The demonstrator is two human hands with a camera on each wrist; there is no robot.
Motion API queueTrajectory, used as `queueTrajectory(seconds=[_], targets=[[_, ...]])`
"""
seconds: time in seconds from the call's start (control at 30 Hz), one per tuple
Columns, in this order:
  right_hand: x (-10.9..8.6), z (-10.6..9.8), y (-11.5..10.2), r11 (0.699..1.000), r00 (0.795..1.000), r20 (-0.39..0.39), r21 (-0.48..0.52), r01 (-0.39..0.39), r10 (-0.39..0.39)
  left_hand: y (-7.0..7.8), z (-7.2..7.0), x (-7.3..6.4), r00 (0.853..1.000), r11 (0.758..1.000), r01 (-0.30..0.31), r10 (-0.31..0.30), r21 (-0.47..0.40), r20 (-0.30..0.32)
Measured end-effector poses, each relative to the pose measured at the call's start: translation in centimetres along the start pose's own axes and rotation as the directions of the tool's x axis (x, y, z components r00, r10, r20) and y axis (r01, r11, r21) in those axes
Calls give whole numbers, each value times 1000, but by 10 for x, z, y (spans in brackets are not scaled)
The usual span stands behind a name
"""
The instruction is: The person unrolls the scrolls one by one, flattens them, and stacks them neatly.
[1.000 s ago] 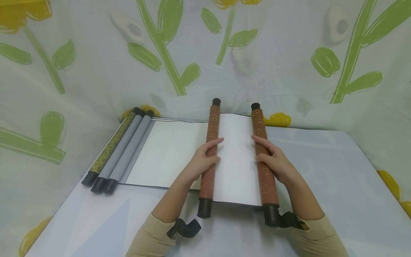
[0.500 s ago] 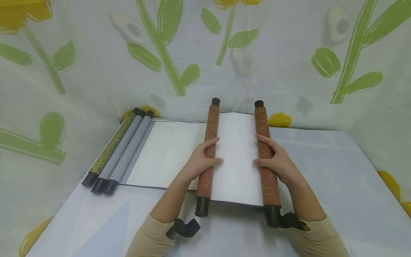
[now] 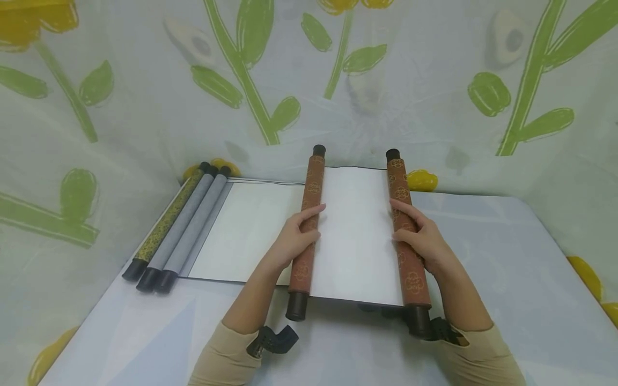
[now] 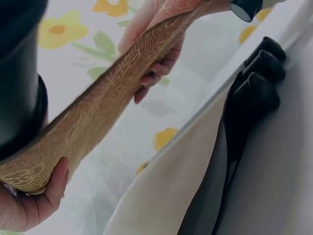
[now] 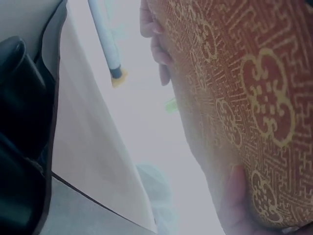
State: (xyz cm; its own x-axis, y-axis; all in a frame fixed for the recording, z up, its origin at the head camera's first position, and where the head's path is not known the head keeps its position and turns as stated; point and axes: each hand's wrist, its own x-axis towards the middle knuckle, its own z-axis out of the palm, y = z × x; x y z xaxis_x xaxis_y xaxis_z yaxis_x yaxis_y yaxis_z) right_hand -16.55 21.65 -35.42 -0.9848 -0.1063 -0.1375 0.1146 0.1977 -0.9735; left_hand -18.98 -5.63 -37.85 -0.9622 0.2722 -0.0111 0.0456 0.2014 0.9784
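Note:
A hanging scroll (image 3: 357, 236) with white paper and red-brown, gold-patterned backing is held up partly unrolled in the head view. My left hand (image 3: 293, 238) grips its left roll (image 3: 302, 268), thumb and a finger showing at the roll's inner edge. Round the right roll (image 3: 412, 273) curls my right hand (image 3: 427, 241), gripping it at about mid-length. Black knobs cap both rolls. In the left wrist view the brocade back (image 4: 107, 93) stretches between fingers at either end. Close up in the right wrist view is the gold-figured brocade (image 5: 230, 98).
At the left lie a yellow-green patterned roll (image 3: 169, 220) and two grey rolls, the inner grey roll (image 3: 198, 228) beside them. Pale unrolled paper (image 3: 251, 230) extends from them under the held scroll. The table (image 3: 487, 268) meets a flower-printed cloth (image 3: 410, 107) behind.
The two rolls have moved apart, left roll to the left and right roll to the right, so more white paper shows between them. Both hands still hold their rolls.

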Motion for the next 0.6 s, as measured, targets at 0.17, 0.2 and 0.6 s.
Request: queueTrajectory(seconds=[0.17, 0.2, 0.6], targets=[[2, -1, 0, 1000, 1000, -2, 3, -26, 26, -2, 0, 2, 1000, 1000, 2, -2, 4, -6], [2, -1, 0, 1000, 1000, -1, 2, -30, 30, -2, 0, 2, 1000, 1000, 3, -3, 4, -7], [2, -2, 0, 1000, 1000, 15, 21, -2, 2, -2, -3, 2, 999, 1000, 26, -25, 18, -28]])
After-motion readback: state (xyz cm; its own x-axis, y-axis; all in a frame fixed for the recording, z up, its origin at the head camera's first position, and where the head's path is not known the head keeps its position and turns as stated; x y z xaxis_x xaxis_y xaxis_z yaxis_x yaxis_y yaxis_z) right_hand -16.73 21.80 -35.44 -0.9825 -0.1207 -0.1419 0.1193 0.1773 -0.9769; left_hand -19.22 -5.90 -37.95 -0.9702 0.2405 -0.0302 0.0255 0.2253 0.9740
